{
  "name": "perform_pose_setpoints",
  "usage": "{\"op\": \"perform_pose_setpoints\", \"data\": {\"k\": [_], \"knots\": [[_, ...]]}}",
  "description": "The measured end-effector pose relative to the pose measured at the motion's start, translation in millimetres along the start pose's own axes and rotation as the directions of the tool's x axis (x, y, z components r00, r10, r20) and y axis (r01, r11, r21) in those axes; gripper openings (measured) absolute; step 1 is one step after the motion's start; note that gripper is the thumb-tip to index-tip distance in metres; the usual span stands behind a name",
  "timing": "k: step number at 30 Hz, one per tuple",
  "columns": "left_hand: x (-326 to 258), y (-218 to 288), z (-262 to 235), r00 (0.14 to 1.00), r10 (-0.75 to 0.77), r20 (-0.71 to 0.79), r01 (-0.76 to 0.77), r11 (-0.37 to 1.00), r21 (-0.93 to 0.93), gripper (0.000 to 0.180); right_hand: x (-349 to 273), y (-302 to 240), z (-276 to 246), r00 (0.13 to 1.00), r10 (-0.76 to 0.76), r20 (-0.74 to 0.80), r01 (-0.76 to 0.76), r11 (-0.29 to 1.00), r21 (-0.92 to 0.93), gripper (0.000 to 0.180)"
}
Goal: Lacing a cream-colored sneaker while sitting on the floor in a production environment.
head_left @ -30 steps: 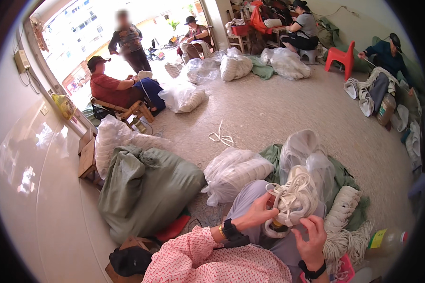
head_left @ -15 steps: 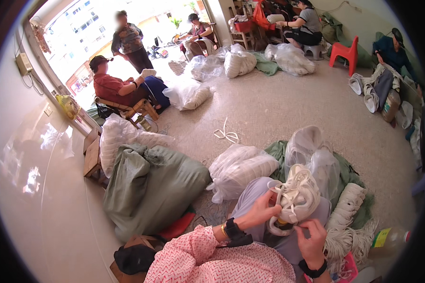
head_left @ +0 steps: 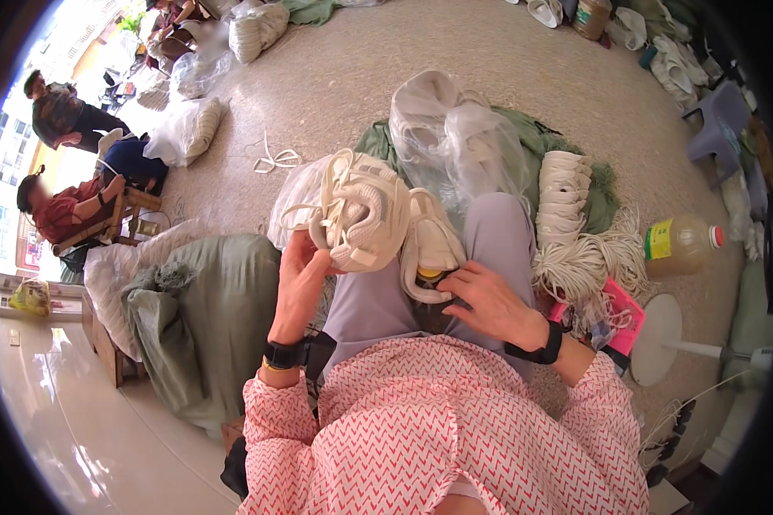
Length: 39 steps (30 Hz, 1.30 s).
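Two white shoes sit over the lap: a left shoe (head_left: 389, 233) and a right shoe (head_left: 432, 246); one bottle (head_left: 686, 245) stands far right. The left hand (head_left: 295, 290) reaches far, fingers clamped on the left shoe's near edge. The right hand (head_left: 492, 305) slants leftward, fingers touching the right shoe's near end; whether they pinch, I cannot tell.

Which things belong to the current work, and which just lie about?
In work:
- cream mesh shoe, in left hand
- second cream fabric shoe, at right hand
- probably bundled cream cords

Apparently lying about:
- clear, red-capped plastic bottle
- grey plastic seat
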State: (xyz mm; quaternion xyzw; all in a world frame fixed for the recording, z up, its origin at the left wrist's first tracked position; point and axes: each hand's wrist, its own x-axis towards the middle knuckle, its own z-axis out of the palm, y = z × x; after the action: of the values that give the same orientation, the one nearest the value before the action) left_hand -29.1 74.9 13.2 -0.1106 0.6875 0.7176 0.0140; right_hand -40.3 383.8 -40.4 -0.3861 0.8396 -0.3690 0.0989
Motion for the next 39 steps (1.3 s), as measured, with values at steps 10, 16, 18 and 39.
{"op": "perform_pose_setpoints", "data": {"k": [10,16,18,39], "knots": [[-11,3,-6,0.998,-0.038,-0.056,0.038,0.999,0.008,0.038,7,6,-11,0.998,-0.056,-0.037,0.058,0.997,0.05,0.029],[3,16,-3,0.999,0.042,-0.001,-0.042,0.998,-0.048,0.04,-13,0,-109,0.914,0.405,0.011,-0.269,0.585,0.765,0.028],[9,13,-5,0.998,0.042,0.054,-0.041,0.999,-0.034,0.041,-19,-7,-126,0.787,0.597,-0.156,-0.099,0.372,0.923,0.03],[-2,-26,44,0.973,0.144,0.181,-0.213,0.861,0.462,0.019,-117,102,-145,0.216,0.866,-0.451,0.492,0.302,0.816,0.031]]}}
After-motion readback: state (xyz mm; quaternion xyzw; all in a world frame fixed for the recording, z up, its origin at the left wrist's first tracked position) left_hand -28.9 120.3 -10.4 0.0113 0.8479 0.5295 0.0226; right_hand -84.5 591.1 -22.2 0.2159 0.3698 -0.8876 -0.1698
